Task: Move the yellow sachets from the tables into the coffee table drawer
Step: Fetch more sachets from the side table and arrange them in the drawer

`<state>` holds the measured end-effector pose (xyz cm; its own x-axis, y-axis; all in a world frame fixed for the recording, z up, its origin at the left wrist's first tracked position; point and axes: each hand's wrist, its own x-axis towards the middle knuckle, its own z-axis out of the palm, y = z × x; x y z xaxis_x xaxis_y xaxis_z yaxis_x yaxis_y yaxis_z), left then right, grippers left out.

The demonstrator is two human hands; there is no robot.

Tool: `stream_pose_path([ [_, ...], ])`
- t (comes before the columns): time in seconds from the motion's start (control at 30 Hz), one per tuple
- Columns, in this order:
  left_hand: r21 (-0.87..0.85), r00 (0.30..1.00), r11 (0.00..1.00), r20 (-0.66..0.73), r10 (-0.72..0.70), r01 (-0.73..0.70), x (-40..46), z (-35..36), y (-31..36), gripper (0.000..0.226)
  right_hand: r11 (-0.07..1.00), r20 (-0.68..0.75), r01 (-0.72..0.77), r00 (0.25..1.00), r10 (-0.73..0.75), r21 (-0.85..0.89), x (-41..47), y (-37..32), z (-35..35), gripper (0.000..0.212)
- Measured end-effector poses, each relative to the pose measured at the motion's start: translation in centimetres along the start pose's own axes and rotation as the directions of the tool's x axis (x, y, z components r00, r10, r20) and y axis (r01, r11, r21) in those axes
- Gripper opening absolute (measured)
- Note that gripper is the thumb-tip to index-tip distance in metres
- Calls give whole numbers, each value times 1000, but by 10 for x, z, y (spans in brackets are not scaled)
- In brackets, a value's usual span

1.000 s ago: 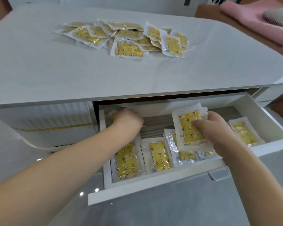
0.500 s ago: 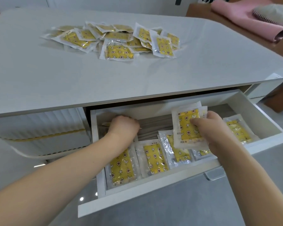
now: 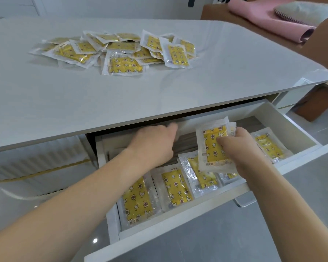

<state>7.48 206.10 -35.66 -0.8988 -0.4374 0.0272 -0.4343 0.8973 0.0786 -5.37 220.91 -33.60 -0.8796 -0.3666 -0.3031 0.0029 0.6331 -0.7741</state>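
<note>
The white coffee table drawer (image 3: 178, 226) stands pulled out below the grey tabletop (image 3: 64, 103). Several yellow sachets lie flat in it, among them one at the front left (image 3: 136, 202), one beside it (image 3: 176, 187) and one at the far right (image 3: 269, 147). My right hand (image 3: 243, 150) pinches a small stack of yellow sachets (image 3: 213, 148) upright over the drawer's middle. My left hand (image 3: 153, 143) reaches into the drawer's back left, back of the hand up, a finger stretched toward the rear wall; nothing shows in it. A pile of several more sachets (image 3: 121, 53) lies on the tabletop.
A pink folded blanket (image 3: 269, 17) and a grey cushion (image 3: 307, 10) lie on brown furniture at the back right. The drawer's handle (image 3: 244, 202) sticks out under its front. Grey glossy floor surrounds the table.
My left hand has slid to the right along the drawer's back, its finger now stretched out. The right hand still holds the stack in about the same place.
</note>
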Motion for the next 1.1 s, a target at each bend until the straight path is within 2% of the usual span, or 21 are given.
stream_pose_path([
  [0.07,-182,982,979,178,-54,87,14,0,-3,37,999,-28,-9,1000,8,-51,1,2,-1,14],
  [0.1,-205,973,972,221,-66,113,16,4,-4,42,998,-34,-13,999,10,-66,2,3,-2,22],
  [0.2,-63,987,996,156,-49,60,12,21,-5,56,998,-46,-6,999,2,-69,4,4,-1,33],
  [0.3,74,999,997,47,-27,24,6,20,-2,52,999,-49,5,999,-7,-48,6,3,-3,32],
  [0.37,91,992,994,103,-78,69,3,13,-2,41,999,-50,19,999,-21,-41,7,3,-6,27],
  [0.4,82,978,992,178,-113,99,2,13,-4,40,999,-52,32,998,-34,-40,7,3,-7,24],
  [0.47,50,904,986,394,-165,159,-1,15,-9,45,997,-51,63,997,-66,-52,7,2,-9,21],
  [0.53,41,795,977,575,-193,208,-3,17,-10,58,993,-37,92,995,-95,-75,8,1,-10,20],
  [0.6,74,731,972,647,-215,221,-5,14,-5,68,988,-20,109,994,-112,-107,10,1,-9,20],
  [0.77,109,669,971,708,-226,213,-9,3,13,69,977,29,124,992,-121,-175,13,3,0,21],
  [0.83,88,661,977,724,-197,194,-7,-1,10,63,976,34,118,993,-113,-182,13,4,1,20],
  [0.93,58,676,984,720,-156,166,-6,-4,-1,47,993,33,77,997,-75,-89,13,5,-2,14],
  [1.03,2,745,976,646,-166,216,-3,-10,-8,46,997,70,7,997,-13,83,15,4,-13,8],
  [1.1,-151,822,955,553,-133,256,2,-17,-2,53,976,104,-31,995,9,217,20,2,-24,8],
])
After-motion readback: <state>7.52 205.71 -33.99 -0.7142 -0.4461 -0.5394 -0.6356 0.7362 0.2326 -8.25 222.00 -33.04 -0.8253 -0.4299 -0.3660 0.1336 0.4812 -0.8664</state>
